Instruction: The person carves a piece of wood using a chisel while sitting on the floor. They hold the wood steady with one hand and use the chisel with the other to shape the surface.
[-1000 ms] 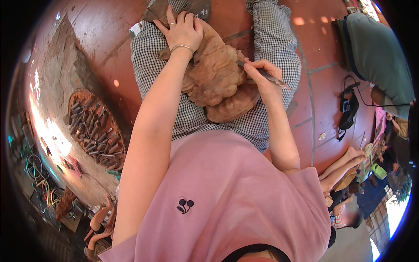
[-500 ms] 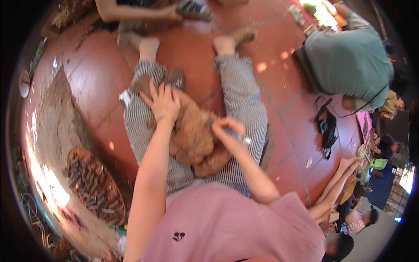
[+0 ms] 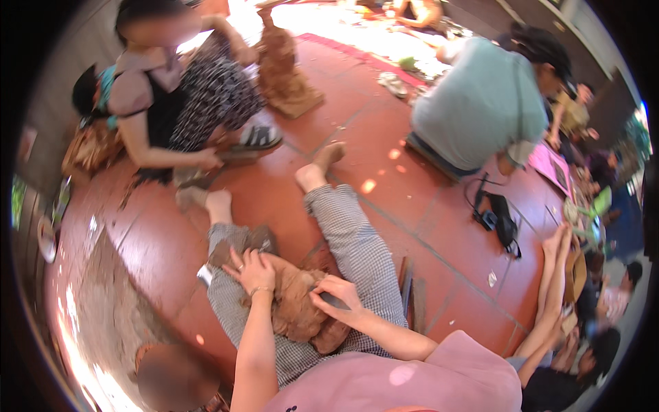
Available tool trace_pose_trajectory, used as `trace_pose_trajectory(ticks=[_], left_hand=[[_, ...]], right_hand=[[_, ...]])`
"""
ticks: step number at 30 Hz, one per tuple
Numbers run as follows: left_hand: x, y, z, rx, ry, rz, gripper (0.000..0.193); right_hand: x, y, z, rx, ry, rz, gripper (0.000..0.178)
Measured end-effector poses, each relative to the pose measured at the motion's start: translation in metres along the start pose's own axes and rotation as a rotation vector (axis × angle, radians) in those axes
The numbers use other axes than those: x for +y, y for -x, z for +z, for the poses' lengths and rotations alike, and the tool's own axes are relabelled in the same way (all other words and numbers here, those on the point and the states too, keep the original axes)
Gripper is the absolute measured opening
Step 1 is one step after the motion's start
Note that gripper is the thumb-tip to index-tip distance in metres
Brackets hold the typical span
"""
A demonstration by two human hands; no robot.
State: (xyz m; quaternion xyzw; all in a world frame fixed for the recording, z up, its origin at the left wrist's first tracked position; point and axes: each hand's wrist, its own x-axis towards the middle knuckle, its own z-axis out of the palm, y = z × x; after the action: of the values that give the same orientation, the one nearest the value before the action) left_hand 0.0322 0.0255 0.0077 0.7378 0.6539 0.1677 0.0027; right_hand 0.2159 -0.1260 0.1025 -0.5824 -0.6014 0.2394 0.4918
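Observation:
A brown carved wooden piece (image 3: 296,302) with a lumpy surface lies across my lap, between my legs in checked trousers (image 3: 357,233). My left hand (image 3: 255,273) rests on its upper left part with fingers spread. At its right side, my right hand (image 3: 338,296) is closed around a slim grey hand tool (image 3: 334,301), whose tip is close to the wood. Whether the tip touches the wood is hidden by my fingers. A dark brown block (image 3: 257,238) sits just beyond my left hand.
Ahead on the left, a seated person (image 3: 154,103) is near a tall wooden carving (image 3: 278,62). Another person in a pale green top (image 3: 473,103) crouches at right. A black bag (image 3: 504,223) lies on the tiles. Beside my left leg is a wooden slab (image 3: 113,295).
The view has tilted up, bringing the seated person and tall carving into sight. My left hand stays on the wooden piece; my right hand still grips the tool at its right side.

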Motion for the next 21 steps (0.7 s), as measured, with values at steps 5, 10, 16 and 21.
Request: trace_pose_trajectory(ticks=[5,10,16,21], left_hand=[[-0.012,-0.003,0.008,0.051,-0.055,0.014,0.030],[0.006,-0.003,-0.012,-0.127,-0.102,-0.033,0.035],[-0.001,-0.007,0.002,-0.040,-0.073,0.025,0.035],[-0.006,-0.010,0.006,-0.129,-0.266,-0.020,0.039]], right_hand=[[-0.001,0.002,0.014,0.094,0.120,-0.065,0.013],[0.008,0.010,0.019,0.095,0.173,-0.076,0.014],[0.011,0.016,0.029,0.131,0.222,-0.120,0.016],[0.007,0.011,0.033,0.232,0.268,-0.180,0.017]])
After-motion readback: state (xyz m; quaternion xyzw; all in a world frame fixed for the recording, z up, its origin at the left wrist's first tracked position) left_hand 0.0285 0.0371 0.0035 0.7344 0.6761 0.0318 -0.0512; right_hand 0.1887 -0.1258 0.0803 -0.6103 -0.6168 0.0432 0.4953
